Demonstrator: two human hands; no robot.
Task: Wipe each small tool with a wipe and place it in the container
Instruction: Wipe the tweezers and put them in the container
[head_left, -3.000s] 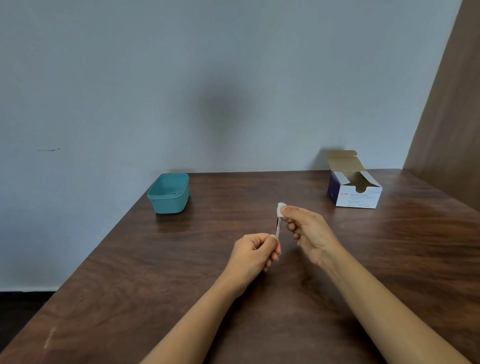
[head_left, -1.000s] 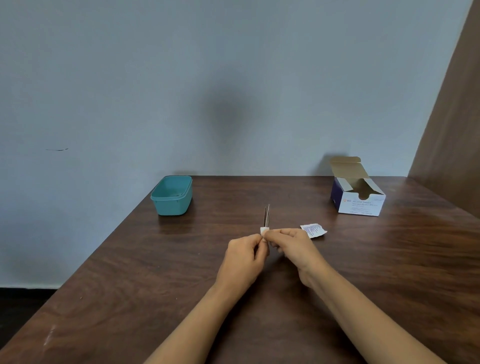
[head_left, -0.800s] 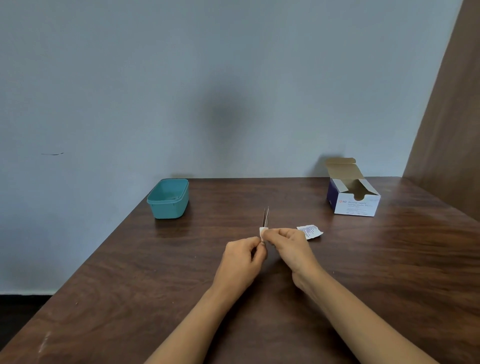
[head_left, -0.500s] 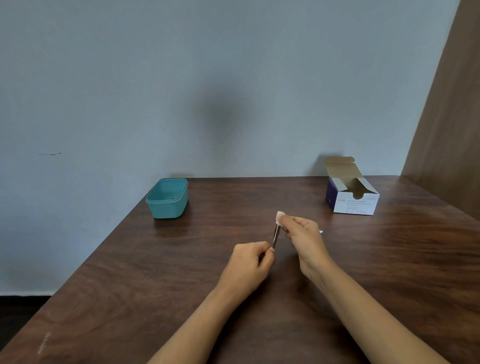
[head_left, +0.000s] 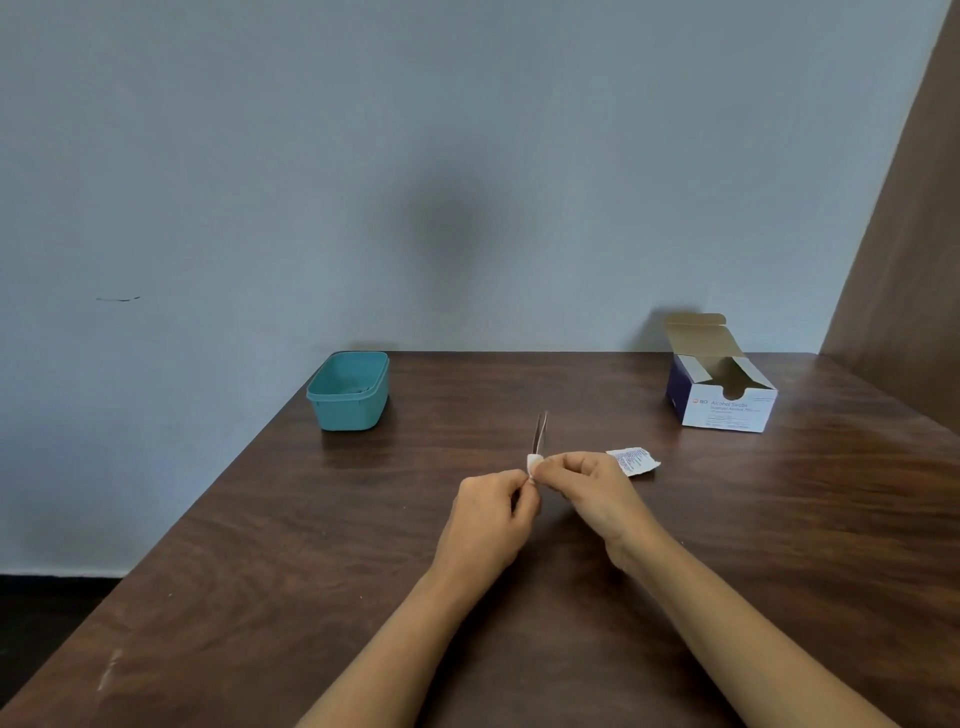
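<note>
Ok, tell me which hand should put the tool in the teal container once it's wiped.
Left, probably. The left hand grips the metal tool's near end, and the teal container sits on that side of the table. The right hand pinches the wipe around the tool, farther from the container.

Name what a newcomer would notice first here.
Both hands at mid-table: the left hand grips a thin metal tool, the right hand pinches a white wipe round it. A teal container stands far left on the table, an open swab box far right, a torn wrapper by the right hand.
</note>
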